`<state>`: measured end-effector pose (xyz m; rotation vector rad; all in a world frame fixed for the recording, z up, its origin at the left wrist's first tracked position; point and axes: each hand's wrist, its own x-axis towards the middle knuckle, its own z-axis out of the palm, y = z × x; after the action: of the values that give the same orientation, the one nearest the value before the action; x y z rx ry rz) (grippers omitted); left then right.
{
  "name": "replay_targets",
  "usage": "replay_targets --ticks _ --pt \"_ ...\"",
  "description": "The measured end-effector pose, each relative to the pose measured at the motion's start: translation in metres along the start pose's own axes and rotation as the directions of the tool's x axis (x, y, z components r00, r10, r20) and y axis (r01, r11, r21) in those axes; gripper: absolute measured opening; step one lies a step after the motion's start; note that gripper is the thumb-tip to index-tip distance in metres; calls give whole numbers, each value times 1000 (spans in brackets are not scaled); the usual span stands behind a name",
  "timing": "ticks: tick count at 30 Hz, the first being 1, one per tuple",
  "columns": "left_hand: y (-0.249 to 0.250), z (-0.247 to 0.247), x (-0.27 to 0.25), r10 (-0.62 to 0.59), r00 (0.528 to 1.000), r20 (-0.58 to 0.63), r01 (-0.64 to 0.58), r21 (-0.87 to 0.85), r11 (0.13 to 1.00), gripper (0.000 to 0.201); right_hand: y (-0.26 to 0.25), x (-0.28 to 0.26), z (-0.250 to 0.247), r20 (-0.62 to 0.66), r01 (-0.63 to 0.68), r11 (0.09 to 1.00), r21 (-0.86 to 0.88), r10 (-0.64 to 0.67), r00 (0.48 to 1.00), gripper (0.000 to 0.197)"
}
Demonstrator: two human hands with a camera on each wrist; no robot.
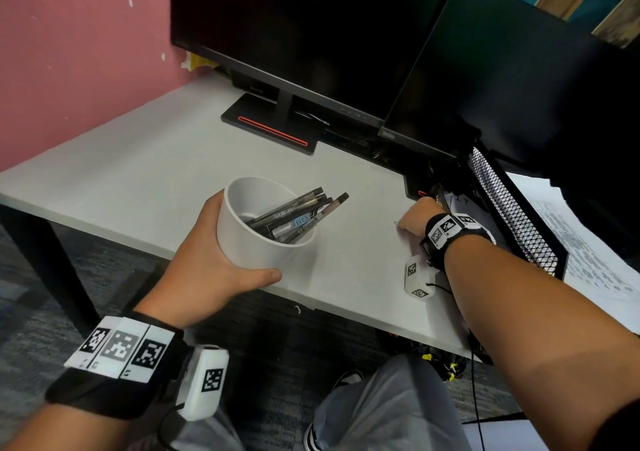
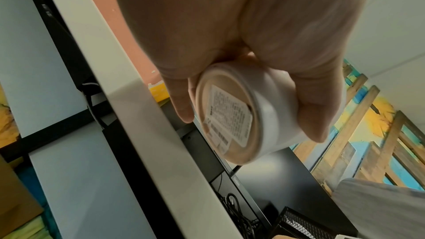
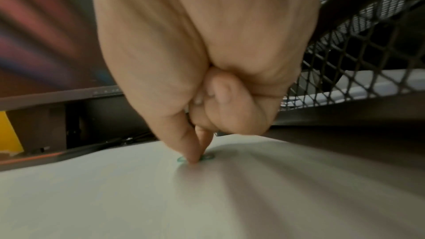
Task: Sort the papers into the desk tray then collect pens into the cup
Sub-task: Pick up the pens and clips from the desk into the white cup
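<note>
My left hand [image 1: 221, 260] grips a white cup [image 1: 263, 242] tilted toward the right above the desk's front edge. Several dark pens [image 1: 298, 215] stick out of it. The left wrist view shows the cup's labelled base [image 2: 230, 117] between thumb and fingers. My right hand [image 1: 412, 222] is down on the desk beside the black mesh desk tray [image 1: 509, 215]. Its thumb and forefinger tips [image 3: 192, 154] pinch a small teal paper clip [image 3: 208, 157] lying flat on the desk; the other fingers are curled in. Printed papers [image 1: 588, 242] lie in the tray.
Two dark monitors [image 1: 311, 35] stand at the back, one on a black base with a red stripe [image 1: 273, 128]. Cables [image 1: 363, 139] run behind them. The white desk [image 1: 138, 173] meets a pink wall on the left. My knees are below the desk's front edge.
</note>
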<state>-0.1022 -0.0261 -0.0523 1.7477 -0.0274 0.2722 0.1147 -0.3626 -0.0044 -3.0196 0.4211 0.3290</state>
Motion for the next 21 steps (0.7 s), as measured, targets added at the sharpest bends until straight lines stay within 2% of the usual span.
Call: replay_targets --ticks 2,10,13,15,18,19,21 --pt "0 2 -1 -2 1000 11 2 15 1000 111 -1 -8 -1 72 2 999 35 -4 997 25" --pt "5 8 -3 13 1000 28 -14 35 999 108 -10 -43 5 149 63 991 114 -80 986 19" --pt "7 10 -4 21 999 36 -22 13 1000 110 -20 -54 -5 170 84 963 257 -131 977 18" --pt "8 10 -5 19 999 32 -19 6 1000 111 -32 -63 -18 129 143 879 455 -223 966 16" --pt "8 11 -5 14 999 35 -14 6 1000 113 -56 -93 -52 -21 291 661 691 -384 923 20" --pt "8 12 -5 15 999 37 -15 6 1000 113 -65 -105 -63 -73 362 610 705 -445 893 25" --pt "8 12 -5 19 999 39 -19 5 1000 112 -82 -132 -82 -163 526 564 636 -568 807 26"
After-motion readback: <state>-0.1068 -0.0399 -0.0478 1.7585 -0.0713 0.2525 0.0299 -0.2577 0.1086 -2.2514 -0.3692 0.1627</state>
